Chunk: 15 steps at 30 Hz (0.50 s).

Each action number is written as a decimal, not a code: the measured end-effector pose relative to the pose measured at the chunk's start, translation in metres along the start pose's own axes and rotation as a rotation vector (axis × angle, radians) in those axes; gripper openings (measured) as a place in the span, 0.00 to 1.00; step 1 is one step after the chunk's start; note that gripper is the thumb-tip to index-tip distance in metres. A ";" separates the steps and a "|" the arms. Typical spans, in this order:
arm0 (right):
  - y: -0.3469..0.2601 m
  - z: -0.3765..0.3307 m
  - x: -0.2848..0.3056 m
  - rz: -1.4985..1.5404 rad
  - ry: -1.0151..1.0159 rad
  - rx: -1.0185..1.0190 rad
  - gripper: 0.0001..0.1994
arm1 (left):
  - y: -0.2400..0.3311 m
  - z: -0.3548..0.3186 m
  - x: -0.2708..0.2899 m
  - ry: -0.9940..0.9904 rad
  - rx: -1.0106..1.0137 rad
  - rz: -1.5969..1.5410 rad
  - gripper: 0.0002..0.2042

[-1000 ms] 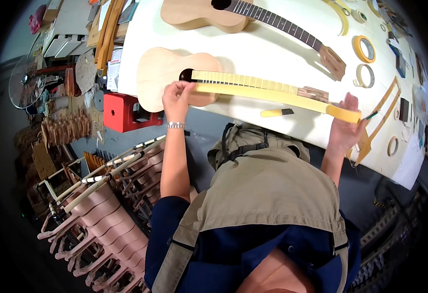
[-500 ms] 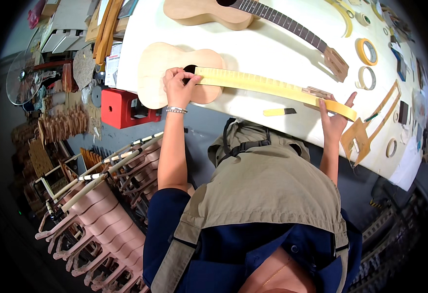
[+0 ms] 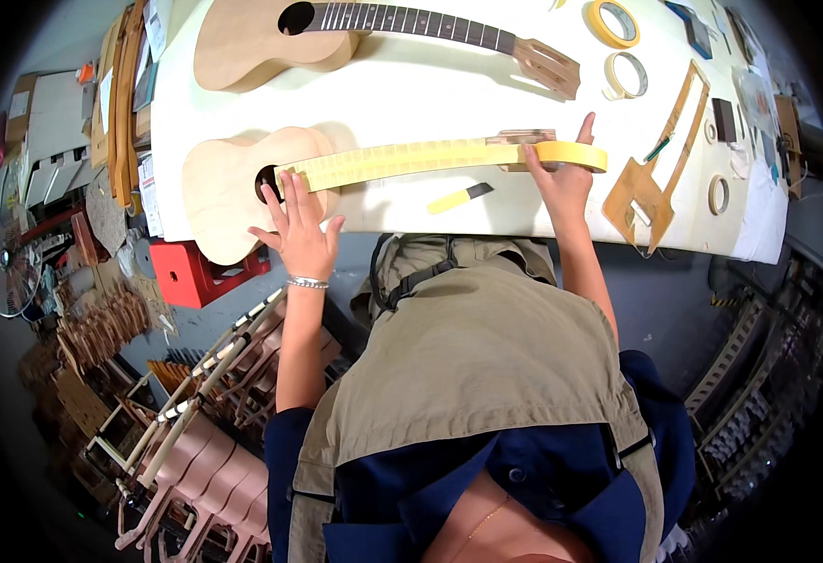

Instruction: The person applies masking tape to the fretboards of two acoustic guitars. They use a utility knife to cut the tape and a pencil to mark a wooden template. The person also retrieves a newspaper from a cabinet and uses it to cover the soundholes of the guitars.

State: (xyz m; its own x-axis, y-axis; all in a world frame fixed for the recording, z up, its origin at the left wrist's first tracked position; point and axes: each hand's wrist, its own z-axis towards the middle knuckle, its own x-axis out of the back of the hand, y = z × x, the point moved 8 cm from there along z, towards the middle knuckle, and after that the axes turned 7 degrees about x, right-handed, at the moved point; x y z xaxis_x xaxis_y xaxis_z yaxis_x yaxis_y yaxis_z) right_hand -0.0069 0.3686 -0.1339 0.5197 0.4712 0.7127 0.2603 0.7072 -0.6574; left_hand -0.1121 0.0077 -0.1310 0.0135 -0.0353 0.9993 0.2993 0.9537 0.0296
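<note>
A pale ukulele (image 3: pixel 216 188) lies across the near part of the white table, its body to the left. A strip of yellow masking tape (image 3: pixel 402 163) runs along its neck from the sound hole to the headstock (image 3: pixel 517 137). My left hand (image 3: pixel 301 235) is open, fingers spread, fingertips on the tape's end beside the sound hole. At the headstock, my right hand (image 3: pixel 566 190) grips the masking tape roll (image 3: pixel 576 153) between thumb and fingers, the index finger stretched out. The strip still joins the roll. Below the neck lies a yellow-and-black utility knife (image 3: pixel 458 198).
Farther back lies a second ukulele (image 3: pixel 252 56) with a dark fretboard. Tape rolls (image 3: pixel 600 33) and a wooden template (image 3: pixel 633 194) lie at the right. A red stool (image 3: pixel 179 275) stands left of the table edge, above a rack of pinkish curved pieces (image 3: pixel 207 464).
My left hand has gone from pinching the tape's end to lying spread over it. My right hand still holds the roll at the headstock. The whole view has shifted.
</note>
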 end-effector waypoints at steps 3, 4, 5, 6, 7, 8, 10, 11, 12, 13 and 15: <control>-0.002 -0.001 -0.005 -0.083 -0.025 0.036 0.49 | 0.049 -0.002 -0.006 -0.140 0.000 -0.057 0.44; -0.002 -0.002 -0.007 -0.089 -0.028 0.054 0.48 | 0.077 -0.002 -0.012 -0.219 -0.035 -0.095 0.45; -0.002 -0.004 -0.010 -0.098 -0.030 0.074 0.47 | 0.109 -0.005 -0.013 -0.102 -0.172 -0.272 0.44; -0.002 -0.006 -0.013 -0.105 -0.034 0.092 0.46 | 0.142 -0.005 -0.019 -0.179 -0.200 -0.284 0.43; -0.003 -0.007 -0.015 -0.104 -0.008 0.122 0.45 | 0.173 -0.009 -0.022 -0.186 -0.301 -0.258 0.41; -0.003 -0.006 -0.014 -0.109 0.021 0.151 0.44 | 0.201 -0.009 -0.019 -0.242 -0.403 -0.352 0.39; 0.000 -0.007 -0.016 -0.046 -0.018 0.110 0.42 | 0.227 -0.023 -0.005 -0.085 -0.721 -0.375 0.32; 0.000 -0.007 -0.013 -0.055 0.003 0.130 0.42 | 0.229 -0.031 -0.002 0.001 -0.865 -0.446 0.29; 0.000 -0.008 -0.014 -0.061 0.024 0.149 0.42 | 0.218 -0.023 -0.018 -0.062 -0.665 -0.369 0.26; -0.001 -0.009 -0.013 -0.066 0.045 0.167 0.41 | 0.203 -0.020 -0.034 -0.121 -0.463 -0.291 0.23; -0.003 -0.008 -0.012 -0.029 0.022 0.143 0.41 | 0.183 -0.016 -0.045 -0.208 -0.260 -0.160 0.17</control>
State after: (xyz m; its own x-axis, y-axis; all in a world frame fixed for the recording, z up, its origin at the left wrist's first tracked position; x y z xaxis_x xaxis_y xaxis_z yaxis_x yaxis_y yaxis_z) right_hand -0.0078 0.3561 -0.1425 0.5315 0.4392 0.7243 0.1573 0.7890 -0.5938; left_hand -0.0428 0.1787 -0.1711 -0.2391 -0.0912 0.9667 0.5151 0.8320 0.2059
